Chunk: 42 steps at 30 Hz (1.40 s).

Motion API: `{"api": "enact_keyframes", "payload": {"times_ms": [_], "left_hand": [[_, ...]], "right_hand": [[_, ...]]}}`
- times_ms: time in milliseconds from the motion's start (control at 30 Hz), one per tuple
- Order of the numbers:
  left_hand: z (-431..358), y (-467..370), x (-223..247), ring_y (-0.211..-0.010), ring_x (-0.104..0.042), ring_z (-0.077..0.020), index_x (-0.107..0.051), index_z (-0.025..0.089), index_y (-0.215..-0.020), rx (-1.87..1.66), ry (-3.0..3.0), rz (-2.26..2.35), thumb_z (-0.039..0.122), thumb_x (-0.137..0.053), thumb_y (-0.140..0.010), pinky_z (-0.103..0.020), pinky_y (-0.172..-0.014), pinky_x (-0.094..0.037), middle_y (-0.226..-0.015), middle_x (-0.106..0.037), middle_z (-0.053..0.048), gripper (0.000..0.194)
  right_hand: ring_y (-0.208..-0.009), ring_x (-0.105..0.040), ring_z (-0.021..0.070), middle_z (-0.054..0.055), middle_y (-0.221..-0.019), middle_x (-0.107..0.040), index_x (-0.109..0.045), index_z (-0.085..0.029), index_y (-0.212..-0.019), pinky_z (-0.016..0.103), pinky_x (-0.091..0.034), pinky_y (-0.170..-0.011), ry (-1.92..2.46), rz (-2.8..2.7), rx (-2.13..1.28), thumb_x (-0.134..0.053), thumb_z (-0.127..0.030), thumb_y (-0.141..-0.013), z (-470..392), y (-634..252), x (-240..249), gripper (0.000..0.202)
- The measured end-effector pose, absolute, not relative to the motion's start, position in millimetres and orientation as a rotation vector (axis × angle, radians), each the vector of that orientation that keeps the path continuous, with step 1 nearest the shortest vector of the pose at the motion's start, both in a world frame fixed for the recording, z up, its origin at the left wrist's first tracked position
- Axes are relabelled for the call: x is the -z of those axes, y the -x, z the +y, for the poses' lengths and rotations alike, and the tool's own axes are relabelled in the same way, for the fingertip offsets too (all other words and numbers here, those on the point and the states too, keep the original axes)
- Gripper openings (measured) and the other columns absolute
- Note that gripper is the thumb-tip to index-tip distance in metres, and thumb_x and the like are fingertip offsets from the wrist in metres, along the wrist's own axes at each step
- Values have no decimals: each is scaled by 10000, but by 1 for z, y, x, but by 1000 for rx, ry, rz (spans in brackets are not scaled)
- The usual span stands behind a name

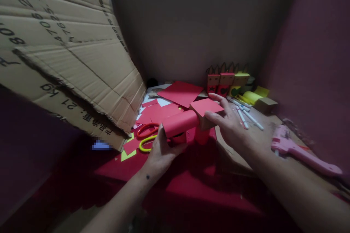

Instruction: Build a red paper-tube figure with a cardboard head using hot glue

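Observation:
My left hand (164, 149) grips a red paper tube (180, 121), thumb at its near end and fingers beneath. The tube lies sideways, its far end meeting a small cardboard box (205, 121) with a red paper top. My right hand (225, 120) holds that box, thumb and fingers spread along its right side. Whether tube and box are joined, I cannot tell. Below the box is another red cylinder-like shape (202, 136), partly hidden. Scissors with one red and one yellow handle loop (146, 143) lie left of my left hand, blades hidden.
Red paper sheets (180, 93) cover the back left. Box-headed paper figures (226, 81) stand at the back, beside a yellow tube figure (253, 98) lying down. White markers (250, 118) and a pink glue gun (300, 149) lie right. A large cardboard sheet (90, 58) leans left.

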<state>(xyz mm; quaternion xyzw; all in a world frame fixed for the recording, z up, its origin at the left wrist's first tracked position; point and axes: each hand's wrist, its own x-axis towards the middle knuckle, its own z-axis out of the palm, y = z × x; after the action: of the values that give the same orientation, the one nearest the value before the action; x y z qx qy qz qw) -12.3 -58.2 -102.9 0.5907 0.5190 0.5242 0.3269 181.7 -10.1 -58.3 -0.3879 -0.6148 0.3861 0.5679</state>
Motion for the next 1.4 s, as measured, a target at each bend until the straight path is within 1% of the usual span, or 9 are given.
{"api": "enact_keyframes", "payload": {"times_ms": [100,200,567,733,833,900,967,1167,1400], "left_hand": [[-57,14,106,-933,-622,-264,-544,173,-1126,-1373,-1577,1429,242,-776,-615,-391,-810,-516,-1010,-661,-64,565],[-56,15,106,-887,-627,-258,-551,162,-1087,-1321,-1556,1451,282,-778,-613,-375,-752,-524,-975,-663,-71,540],[-61,18,98,-917,-619,-242,-523,168,-1081,-1241,-1646,1503,282,-762,-633,-365,-781,-513,-1005,-653,-67,520],[-63,17,95,-893,-634,-264,-531,180,-1034,-1245,-1594,1524,279,-782,-607,-395,-758,-538,-913,-668,-38,505],[-65,17,91,-853,-644,-266,-535,184,-985,-1215,-1581,1514,280,-791,-589,-393,-727,-550,-878,-671,-29,481],[-66,18,90,-859,-649,-268,-536,185,-987,-1203,-1595,1510,272,-802,-574,-392,-738,-550,-891,-676,-30,498],[-66,19,92,-887,-652,-269,-528,182,-1019,-1213,-1587,1494,269,-802,-578,-391,-759,-548,-940,-679,-39,527],[-63,19,103,-966,-644,-267,-539,178,-1026,-1248,-1572,1389,281,-782,-613,-392,-822,-532,-1046,-673,-67,490],[-61,18,97,-888,-646,-291,-580,186,-907,-1238,-1678,1547,269,-790,-553,-400,-748,-539,-883,-696,-37,420]], "right_hand": [[-732,-618,232,10,-770,-624,-450,-278,-1242,395,-504,-701,858,-1440,-1026,-665,-449,-731,-11,-182,61,580],[-662,-606,220,-19,-665,-596,-416,-277,-1277,398,-503,-682,834,-1422,-1100,-669,-439,-743,-12,-182,62,613],[-681,-640,215,-18,-681,-637,-371,-285,-1322,375,-512,-678,818,-1437,-1135,-655,-431,-756,-14,-183,62,650],[-674,-648,218,-10,-680,-645,-315,-280,-1366,394,-519,-699,805,-1466,-1171,-616,-427,-787,-19,-182,60,669],[-807,-644,226,42,-936,-662,-345,-287,-1362,407,-510,-768,805,-1467,-1080,-646,-431,-759,-20,-182,59,689],[-958,-613,243,65,-1160,-595,-369,-307,-1360,411,-494,-833,833,-1472,-1002,-665,-440,-738,-19,-182,60,702],[-1059,-573,262,75,-1252,-543,-343,-312,-1383,416,-484,-867,835,-1476,-996,-679,-443,-727,-18,-183,62,748],[-1194,-489,294,108,-1314,-508,-350,-249,-1360,432,-441,-947,797,-1480,-1085,-774,-355,-621,-19,-187,67,859],[-979,-583,250,71,-1074,-618,-455,-188,-1165,375,-479,-839,849,-1624,-1081,-741,-165,-543,-11,-180,84,685]]}}
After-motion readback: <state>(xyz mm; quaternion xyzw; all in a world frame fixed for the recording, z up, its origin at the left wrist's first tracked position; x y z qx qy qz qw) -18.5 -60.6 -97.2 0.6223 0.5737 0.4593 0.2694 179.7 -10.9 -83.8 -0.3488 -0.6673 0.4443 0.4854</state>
